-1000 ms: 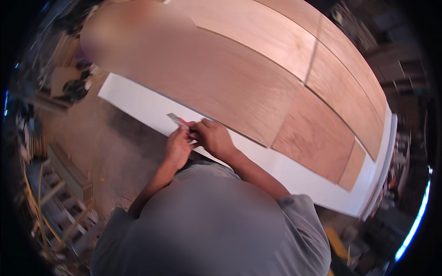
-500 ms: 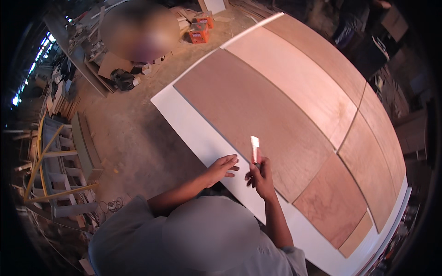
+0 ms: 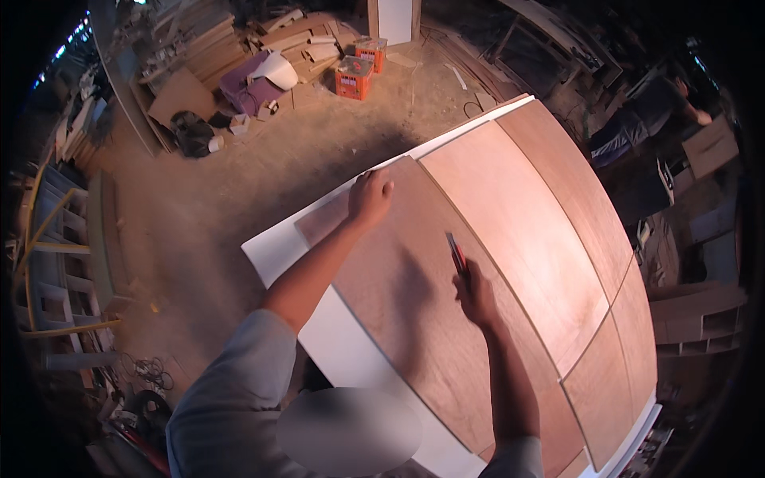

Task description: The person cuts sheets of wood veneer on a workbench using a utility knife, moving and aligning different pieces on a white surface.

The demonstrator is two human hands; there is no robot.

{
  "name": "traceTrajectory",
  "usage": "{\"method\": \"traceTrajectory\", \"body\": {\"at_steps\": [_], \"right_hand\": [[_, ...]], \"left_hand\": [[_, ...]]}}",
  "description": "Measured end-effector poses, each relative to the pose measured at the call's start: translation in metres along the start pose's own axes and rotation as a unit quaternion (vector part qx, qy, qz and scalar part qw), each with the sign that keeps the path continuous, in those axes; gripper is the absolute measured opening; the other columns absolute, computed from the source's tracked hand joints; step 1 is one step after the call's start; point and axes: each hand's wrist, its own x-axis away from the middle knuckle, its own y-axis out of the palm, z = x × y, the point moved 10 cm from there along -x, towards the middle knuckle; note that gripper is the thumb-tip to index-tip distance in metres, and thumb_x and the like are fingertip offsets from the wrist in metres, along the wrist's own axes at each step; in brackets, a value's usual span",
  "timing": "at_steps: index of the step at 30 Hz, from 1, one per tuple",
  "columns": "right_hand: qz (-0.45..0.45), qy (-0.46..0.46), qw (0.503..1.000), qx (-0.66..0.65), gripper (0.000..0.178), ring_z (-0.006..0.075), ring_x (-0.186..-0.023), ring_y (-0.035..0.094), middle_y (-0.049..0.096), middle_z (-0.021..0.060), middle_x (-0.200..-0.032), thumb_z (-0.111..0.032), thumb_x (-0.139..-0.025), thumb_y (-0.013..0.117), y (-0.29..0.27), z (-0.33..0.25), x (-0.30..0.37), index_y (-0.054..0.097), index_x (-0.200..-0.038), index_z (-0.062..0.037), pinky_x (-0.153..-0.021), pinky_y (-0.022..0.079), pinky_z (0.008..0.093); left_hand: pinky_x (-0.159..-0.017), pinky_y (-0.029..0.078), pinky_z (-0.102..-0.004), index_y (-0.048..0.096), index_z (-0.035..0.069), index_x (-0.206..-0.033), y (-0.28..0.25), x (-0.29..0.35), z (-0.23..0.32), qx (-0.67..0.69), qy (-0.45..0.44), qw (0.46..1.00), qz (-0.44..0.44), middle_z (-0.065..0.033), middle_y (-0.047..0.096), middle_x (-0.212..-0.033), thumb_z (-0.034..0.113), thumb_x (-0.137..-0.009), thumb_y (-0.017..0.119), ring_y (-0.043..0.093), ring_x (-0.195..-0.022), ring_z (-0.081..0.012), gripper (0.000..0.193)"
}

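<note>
My left hand (image 3: 370, 197) is stretched to the far left edge of a large brown wood panel (image 3: 374, 255), its fingers curled over that edge and mostly hidden. My right hand (image 3: 476, 293) is closed round the red handle of a scraper (image 3: 454, 248) with a flat metal blade, seen nearly edge-on and held above the panel. The panel lies on a white board (image 3: 351, 331), which shows along its near and left sides. Beside it, to the right, lies a paler wood panel (image 3: 518, 231).
More wood panels (image 3: 610, 398) cover the board's right side. On the floor beyond stand orange boxes (image 3: 353, 80), near a purple object (image 3: 243, 84) and stacked wood offcuts. A frame with yellow bars (image 3: 60, 247) stands at left. Another person (image 3: 649, 119) is at the far right.
My left hand has gone from the near side to the panel's far left edge. My right hand has moved farther over the panel with the scraper, its blade turned edge-on. The view has shifted.
</note>
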Motion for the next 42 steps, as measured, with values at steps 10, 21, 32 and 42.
{"method": "traceTrajectory", "body": {"at_steps": [10,21,32,42], "right_hand": [[0.011,-0.097,0.976,0.195,0.025,0.0474,-0.079,0.065,0.065,0.0281,-0.089,-0.02,-0.097,0.054,0.034,0.016,-0.253,0.047,-0.111,0.0,-0.068,0.051,0.0571],[-0.055,-0.096,0.953,0.283,0.024,0.0382,-0.075,0.069,0.066,0.0224,-0.082,-0.022,-0.098,0.053,0.061,0.012,-0.293,0.047,-0.103,0.0006,-0.064,0.057,0.046],[0.015,-0.206,0.888,0.41,0.031,0.0306,-0.069,0.069,0.064,0.0152,-0.078,-0.027,-0.099,0.056,0.063,-0.011,-0.279,0.048,-0.105,0.0024,-0.06,0.057,0.0386],[-0.041,-0.14,0.908,0.392,0.038,0.0241,-0.068,0.067,0.061,0.0107,-0.077,-0.03,-0.1,0.055,0.069,0.02,-0.288,0.047,-0.115,0.0044,-0.058,0.056,0.034]], "left_hand": [[-0.083,0.052,-0.0457,0.07,0.013,-0.099,0.1,-0.078,-0.07,0.005,-0.114,0.991,-0.064,-0.0131,0.067,-0.1,0.024,-0.094,0.059,0.065,-0.096,-0.0351,0.017],[-0.081,0.052,-0.0422,0.071,0.012,-0.09,0.114,-0.093,-0.095,0.104,-0.223,0.965,-0.091,-0.0098,0.068,-0.097,0.023,-0.089,0.067,0.067,-0.093,-0.03,0.011],[-0.079,0.052,-0.0397,0.072,0.012,-0.093,0.103,-0.093,-0.086,0.045,-0.194,0.978,-0.067,-0.0076,0.068,-0.096,0.024,-0.09,0.067,0.067,-0.09,-0.0285,0.013],[-0.081,0.052,-0.0401,0.073,0.014,-0.094,0.11,-0.093,-0.09,0.06,-0.228,0.967,-0.098,-0.0078,0.067,-0.1,0.024,-0.09,0.066,0.067,-0.095,-0.0283,0.013]]}}
